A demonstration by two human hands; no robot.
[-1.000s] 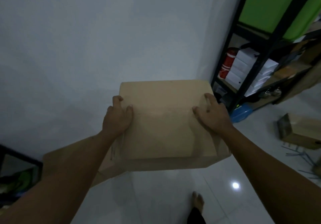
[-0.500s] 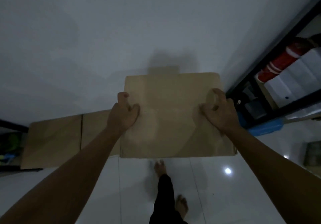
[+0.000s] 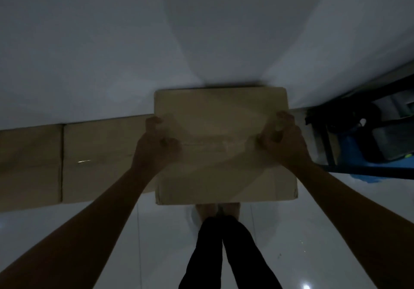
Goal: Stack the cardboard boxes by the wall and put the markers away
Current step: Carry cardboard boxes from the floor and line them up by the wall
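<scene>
A plain cardboard box (image 3: 221,118) sits square against the white wall (image 3: 201,30), its top higher than the boxes beside it. What it rests on is hidden. My left hand (image 3: 156,145) grips it at its left edge with curled fingers. On the right side of the top, my right hand (image 3: 284,140) grips it the same way. Two more cardboard boxes (image 3: 98,158) (image 3: 29,167) line the wall to the left. No markers are in view.
A black metal shelf frame (image 3: 324,147) stands close to the box's right side, with a blue object (image 3: 354,154) and dark items on its bottom level. My legs (image 3: 226,250) and feet stand on the glossy white floor (image 3: 156,232) just in front of the box.
The box has moved forward and down until it is against the wall. My view has tilted down, and both feet are now together in front of it. My fingers have curled more tightly.
</scene>
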